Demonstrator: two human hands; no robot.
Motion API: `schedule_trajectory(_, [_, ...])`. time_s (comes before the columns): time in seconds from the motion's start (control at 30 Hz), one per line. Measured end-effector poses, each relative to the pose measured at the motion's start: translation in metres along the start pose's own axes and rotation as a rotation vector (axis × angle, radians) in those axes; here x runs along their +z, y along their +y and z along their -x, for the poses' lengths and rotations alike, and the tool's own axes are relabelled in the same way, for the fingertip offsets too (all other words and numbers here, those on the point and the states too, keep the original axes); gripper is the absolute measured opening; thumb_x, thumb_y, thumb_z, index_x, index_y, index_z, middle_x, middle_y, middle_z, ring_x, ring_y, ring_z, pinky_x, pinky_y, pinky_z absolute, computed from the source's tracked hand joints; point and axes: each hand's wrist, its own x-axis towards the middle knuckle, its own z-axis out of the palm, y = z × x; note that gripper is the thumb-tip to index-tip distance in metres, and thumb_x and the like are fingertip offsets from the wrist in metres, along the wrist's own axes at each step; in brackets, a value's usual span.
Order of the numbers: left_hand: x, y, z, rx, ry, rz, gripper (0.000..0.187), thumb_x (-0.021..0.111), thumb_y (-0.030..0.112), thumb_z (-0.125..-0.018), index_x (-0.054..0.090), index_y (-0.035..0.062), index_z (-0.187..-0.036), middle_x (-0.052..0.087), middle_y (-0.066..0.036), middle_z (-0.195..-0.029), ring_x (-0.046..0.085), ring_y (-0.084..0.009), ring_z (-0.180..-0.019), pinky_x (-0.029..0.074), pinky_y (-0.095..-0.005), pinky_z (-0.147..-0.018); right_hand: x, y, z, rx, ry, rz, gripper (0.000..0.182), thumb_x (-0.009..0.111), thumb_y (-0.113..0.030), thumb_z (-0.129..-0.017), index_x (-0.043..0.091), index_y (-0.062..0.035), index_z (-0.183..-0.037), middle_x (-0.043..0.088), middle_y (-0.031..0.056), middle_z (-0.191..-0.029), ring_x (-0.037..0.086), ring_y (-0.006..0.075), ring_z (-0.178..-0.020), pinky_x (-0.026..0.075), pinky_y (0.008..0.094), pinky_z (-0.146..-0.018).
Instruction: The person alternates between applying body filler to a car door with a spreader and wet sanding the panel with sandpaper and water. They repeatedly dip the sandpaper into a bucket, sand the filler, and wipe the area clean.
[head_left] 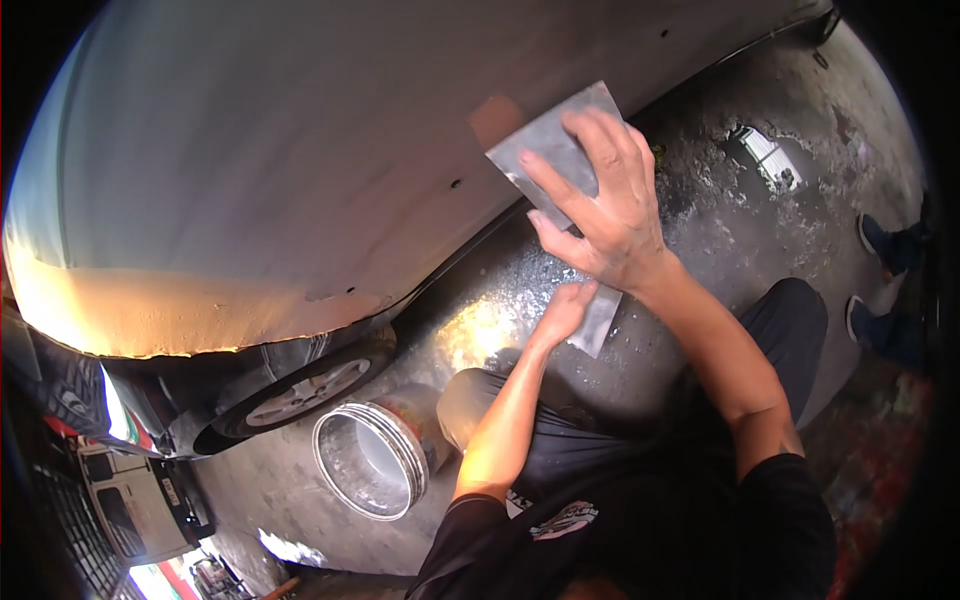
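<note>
My right hand (610, 210) presses a flat, square grey sheet (545, 150) near the lower edge of a grey car panel (330, 150), fingers spread over its face and thumb at its near edge. Below it, my left hand (568, 312) is closed, and a smaller grey flat piece (598, 325) sticks out past its fingers. A reddish-brown patch (496, 120) shows on the panel beside the square sheet. Small dark holes dot the panel, and its left end has a ragged lower edge lit orange.
A round bucket (372, 462) with a pale inside stands left of my knees, near a car wheel (310, 390). The concrete floor (720, 240) is wet and reflects light. Another person's shoes (872, 235) are at the right edge. A white vehicle (140, 505) stands at lower left.
</note>
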Motion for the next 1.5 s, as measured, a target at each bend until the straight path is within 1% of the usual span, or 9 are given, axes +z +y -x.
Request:
schedule_trajectory(0.1, [-0.001,0.009,0.0,-0.118,-0.062,0.037,0.041,0.053,0.027,-0.112,0.073,-0.0088,-0.106,0.073,-0.002,-0.095,0.06,-0.0106,-0.093,0.051,-0.0311,-0.088,0.0,-0.002,-0.026,-0.06,0.091,0.006,0.066,0.083,-0.026,-0.066,0.073,-0.0168,-0.131,0.056,0.0163,-0.144,0.049,0.0424,-0.134,0.041,0.0579,-0.107])
schedule_trajectory(0.27, [-0.004,0.014,-0.001,-0.144,-0.063,-0.022,0.043,0.053,0.029,-0.112,0.073,-0.0076,-0.1,0.072,-0.002,-0.091,0.058,-0.0101,-0.087,0.051,-0.0322,-0.082,0.015,0.004,-0.036,-0.093,0.152,0.068,0.065,0.087,-0.03,-0.067,0.073,-0.0235,-0.13,0.054,0.0096,-0.148,0.044,0.04,-0.139,0.04,0.0596,-0.106])
schedule_trajectory(0.57, [-0.002,0.013,0.003,-0.133,-0.083,-0.011,0.044,0.053,0.03,-0.113,0.073,-0.0069,-0.099,0.071,-0.002,-0.087,0.059,-0.0094,-0.082,0.052,-0.032,-0.077,0.065,0.036,0.02,-0.122,0.18,0.06,0.065,0.086,-0.028,-0.067,0.073,-0.0213,-0.13,0.053,0.0114,-0.149,0.044,0.0418,-0.139,0.042,0.0614,-0.105])
schedule_trajectory(0.77, [0.002,0.005,0.001,-0.124,-0.046,0.024,0.045,0.053,0.031,-0.112,0.073,-0.0081,-0.099,0.072,-0.006,-0.087,0.061,-0.0124,-0.084,0.052,-0.0351,-0.08,0.029,0.025,0.04,0.013,-0.077,0.0,0.061,0.082,-0.027,-0.07,0.074,-0.0148,-0.129,0.055,0.015,-0.148,0.046,0.0454,-0.138,0.041,0.0631,-0.108])
schedule_trajectory(1.03, [0.002,0.009,-0.001,-0.089,-0.019,-0.015,0.048,0.053,0.032,-0.111,0.072,-0.0101,-0.098,0.074,-0.011,-0.088,0.063,-0.0173,-0.085,0.052,-0.0389,-0.082,-0.001,0.001,-0.029,-0.092,0.085,0.055,0.065,0.083,-0.031,-0.072,0.072,-0.0199,-0.135,0.054,0.0133,-0.152,0.045,0.0447,-0.141,0.039,0.0639,-0.111])
schedule_trajectory(1.1, [-0.001,0.012,0.001,-0.183,-0.06,-0.004,0.041,0.053,0.028,-0.112,0.074,-0.0069,-0.106,0.073,-0.003,-0.093,0.06,-0.0094,-0.085,0.051,-0.0305,-0.079,0.004,0.002,-0.035,-0.103,0.098,0.078,0.066,0.083,-0.03,-0.072,0.072,-0.0197,-0.135,0.053,0.0127,-0.153,0.045,0.0439,-0.142,0.04,0.0638,-0.109])
schedule_trajectory(1.23, [-0.002,0.012,0.001,-0.144,-0.061,0.004,0.041,0.053,0.029,-0.112,0.074,-0.0062,-0.105,0.073,-0.002,-0.092,0.06,-0.0094,-0.083,0.052,-0.0305,-0.078,0.031,0.012,-0.028,-0.124,0.141,0.069,0.067,0.084,-0.028,-0.07,0.072,-0.0191,-0.136,0.052,0.0123,-0.155,0.044,0.0439,-0.143,0.043,0.0628,-0.108])
schedule_trajectory(1.3, [-0.002,0.007,-0.001,-0.154,-0.06,-0.029,0.041,0.053,0.029,-0.112,0.075,-0.0051,-0.104,0.073,-0.002,-0.089,0.06,-0.0093,-0.083,0.052,-0.0302,-0.078,0.043,0.02,-0.02,-0.122,0.173,0.063,0.072,0.089,-0.036,-0.067,0.071,-0.0241,-0.136,0.052,0.0087,-0.155,0.039,0.0409,-0.147,0.038,0.0647,-0.11])
schedule_trajectory(1.5, [-0.003,-0.004,-0.003,-0.134,-0.049,-0.012,0.041,0.053,0.029,-0.112,0.075,-0.0043,-0.103,0.072,-0.002,-0.087,0.06,-0.0093,-0.082,0.051,-0.0309,-0.078,0.069,0.039,0.023,-0.114,0.143,-0.007,0.07,0.088,-0.031,-0.067,0.071,-0.0214,-0.135,0.052,0.0114,-0.153,0.041,0.0425,-0.144,0.04,0.0644,-0.109])
